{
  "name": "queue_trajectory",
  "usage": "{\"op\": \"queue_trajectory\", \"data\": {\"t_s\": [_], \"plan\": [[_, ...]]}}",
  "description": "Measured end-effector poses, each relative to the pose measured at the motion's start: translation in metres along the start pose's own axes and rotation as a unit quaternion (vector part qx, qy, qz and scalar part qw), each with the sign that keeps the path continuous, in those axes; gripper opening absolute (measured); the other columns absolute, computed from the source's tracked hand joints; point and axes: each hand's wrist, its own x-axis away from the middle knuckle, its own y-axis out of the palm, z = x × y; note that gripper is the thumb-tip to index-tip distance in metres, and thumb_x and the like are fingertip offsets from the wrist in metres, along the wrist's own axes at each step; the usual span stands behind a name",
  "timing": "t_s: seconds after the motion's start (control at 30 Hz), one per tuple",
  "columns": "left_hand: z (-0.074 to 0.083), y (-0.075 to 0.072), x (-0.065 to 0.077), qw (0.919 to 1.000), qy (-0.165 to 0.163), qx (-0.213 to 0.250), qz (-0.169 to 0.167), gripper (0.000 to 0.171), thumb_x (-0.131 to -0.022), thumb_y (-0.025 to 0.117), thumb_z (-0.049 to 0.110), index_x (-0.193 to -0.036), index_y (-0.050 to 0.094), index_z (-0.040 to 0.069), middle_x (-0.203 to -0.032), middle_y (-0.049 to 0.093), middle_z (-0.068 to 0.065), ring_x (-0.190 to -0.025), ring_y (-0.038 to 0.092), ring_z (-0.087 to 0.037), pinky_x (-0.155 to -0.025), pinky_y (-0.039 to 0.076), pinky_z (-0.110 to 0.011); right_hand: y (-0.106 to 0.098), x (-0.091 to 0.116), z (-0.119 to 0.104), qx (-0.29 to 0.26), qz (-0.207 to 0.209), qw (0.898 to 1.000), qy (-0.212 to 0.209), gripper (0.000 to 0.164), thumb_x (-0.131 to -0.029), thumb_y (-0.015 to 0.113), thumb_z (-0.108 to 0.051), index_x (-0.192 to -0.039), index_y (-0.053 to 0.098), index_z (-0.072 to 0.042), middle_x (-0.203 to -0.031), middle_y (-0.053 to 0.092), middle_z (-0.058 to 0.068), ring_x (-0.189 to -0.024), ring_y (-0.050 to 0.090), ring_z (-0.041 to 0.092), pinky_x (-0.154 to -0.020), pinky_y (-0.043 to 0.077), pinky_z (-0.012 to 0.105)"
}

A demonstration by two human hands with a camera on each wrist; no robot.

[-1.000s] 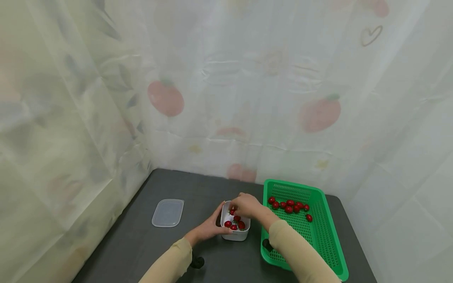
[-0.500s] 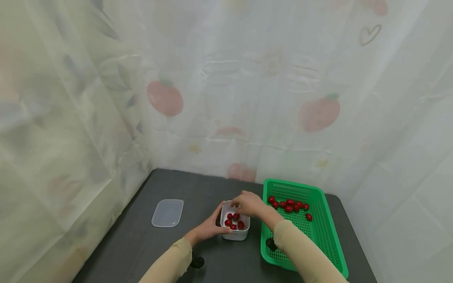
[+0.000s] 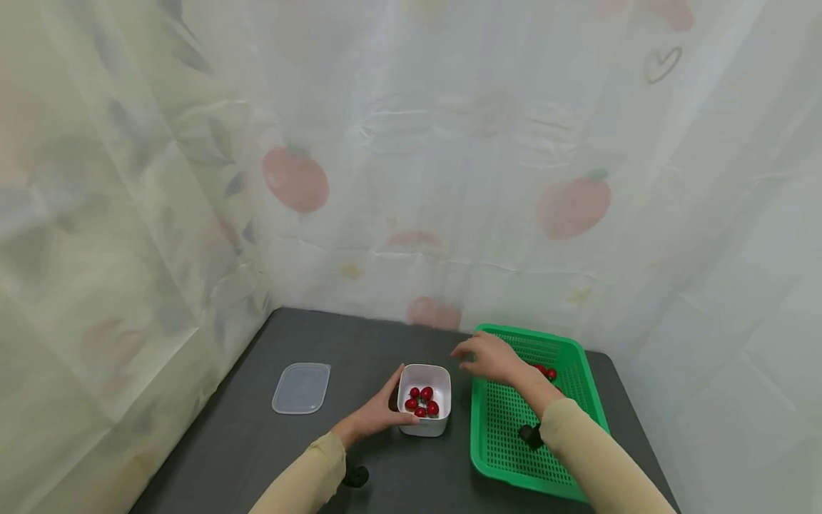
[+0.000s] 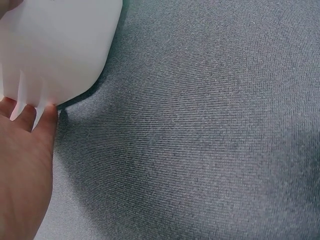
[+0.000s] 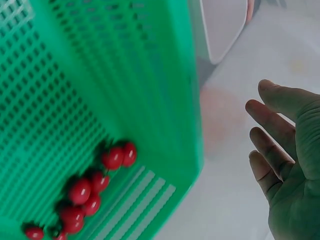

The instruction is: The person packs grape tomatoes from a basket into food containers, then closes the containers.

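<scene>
My left hand [image 3: 377, 414] grips a small white container [image 3: 425, 428], thumb at the near side and fingers round the left side. In the left wrist view, several fingertips press against the white container wall [image 4: 60, 45]. Inside it lie several red cherry tomatoes [image 3: 427, 393]. My right hand [image 3: 489, 358] hovers over the left rim of a green basket [image 3: 477, 450], holding nothing, its fingers loosely spread. The right wrist view shows that hand [image 5: 290, 150] beside the basket wall, apart from the cherry tomatoes [image 5: 80, 191] lying along one end of the basket.
A clear, flat, square lid [image 3: 302, 388] lies on the dark table [image 3: 359, 343] left of the container. The basket stands right of the container. A patterned curtain [image 3: 417, 178] hangs behind the table and along its sides.
My right hand has lifted out of the container and moved right to the basket's rim. A cherry tomato it held now lies with the others in the container. The left hand keeps its grip.
</scene>
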Motion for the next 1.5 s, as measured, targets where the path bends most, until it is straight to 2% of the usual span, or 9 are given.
{"op": "queue_trajectory", "data": {"t_s": [0.13,0.33,0.53,0.8,1.0,1.07,1.27,1.5], "plan": [[-0.001,-0.002,0.001,1.0,0.006,0.005,-0.005,0.12,-0.088,0.084,0.023,-0.165,-0.008,0.015,-0.168,0.011,-0.017,-0.144,0.03,-0.043,-0.112,0.034,-0.057,-0.009,0.015,0.017,-0.017,0.002,0.999,0.033,0.027,-0.097,0.072,-0.018,-0.124,0.074,-0.02,-0.114,0.073,0.0,-0.107,0.057,0.024,-0.084,0.05,0.043],[-0.005,-0.004,-0.001,0.9998,0.016,0.007,-0.004,0.122,-0.087,0.085,0.023,-0.165,-0.009,0.017,-0.168,0.009,-0.017,-0.146,0.028,-0.042,-0.111,0.036,-0.055,-0.019,0.033,0.038,-0.016,0.01,0.998,0.063,0.027,-0.098,0.071,-0.015,-0.125,0.074,-0.016,-0.113,0.072,-0.001,-0.119,0.057,0.029,-0.094,0.05,0.05],[-0.008,-0.004,-0.002,0.9998,0.015,0.012,-0.005,0.12,-0.087,0.085,0.021,-0.165,-0.006,0.019,-0.168,0.011,-0.015,-0.145,0.031,-0.041,-0.111,0.037,-0.055,-0.023,0.047,0.054,-0.02,0.011,0.996,0.09,0.029,-0.096,0.07,-0.013,-0.125,0.074,-0.015,-0.117,0.072,0.002,-0.119,0.057,0.03,-0.091,0.051,0.05],[-0.009,-0.005,-0.004,0.9998,0.014,0.009,-0.005,0.119,-0.087,0.085,0.022,-0.165,-0.004,0.015,-0.166,0.015,-0.016,-0.143,0.032,-0.041,-0.111,0.037,-0.055,-0.014,0.058,0.072,-0.005,0.008,0.994,0.109,0.027,-0.096,0.07,-0.013,-0.123,0.074,-0.014,-0.114,0.072,0.005,-0.115,0.06,0.034,-0.09,0.051,0.052],[-0.007,-0.003,-0.003,0.9998,0.015,0.013,-0.005,0.117,-0.087,0.084,0.02,-0.166,-0.002,0.02,-0.166,0.016,-0.017,-0.142,0.033,-0.041,-0.109,0.04,-0.053,-0.009,0.063,0.079,0.0,0.005,0.993,0.115,0.026,-0.095,0.068,-0.007,-0.12,0.075,-0.009,-0.11,0.072,0.009,-0.104,0.064,0.033,-0.081,0.054,0.049],[-0.006,-0.003,-0.003,0.9998,0.015,0.014,-0.006,0.117,-0.087,0.084,0.02,-0.166,-0.002,0.021,-0.166,0.016,-0.017,-0.142,0.033,-0.041,-0.109,0.041,-0.053,-0.006,0.064,0.081,-0.006,0.002,0.992,0.124,0.026,-0.094,0.067,-0.004,-0.119,0.075,-0.009,-0.113,0.072,0.01,-0.107,0.064,0.036,-0.083,0.053,0.05],[-0.004,-0.002,-0.003,0.9996,0.018,0.019,-0.011,0.116,-0.088,0.083,0.019,-0.165,-0.004,0.017,-0.166,0.016,-0.018,-0.142,0.032,-0.04,-0.11,0.04,-0.054,0.005,0.068,0.085,-0.021,-0.015,0.989,0.147,0.029,-0.093,0.068,-0.004,-0.121,0.073,-0.006,-0.119,0.071,0.013,-0.123,0.054,0.048,-0.098,0.046,0.061],[0.0,-0.002,-0.004,0.9996,0.019,0.015,-0.015,0.116,-0.088,0.084,0.02,-0.165,-0.003,0.017,-0.166,0.015,-0.016,-0.144,0.03,-0.04,-0.112,0.035,-0.056,0.015,0.071,0.089,-0.027,-0.042,0.984,0.17,0.03,-0.094,0.071,-0.004,-0.124,0.071,-0.004,-0.12,0.068,0.017,-0.121,0.054,0.049,-0.093,0.049,0.06]]}}
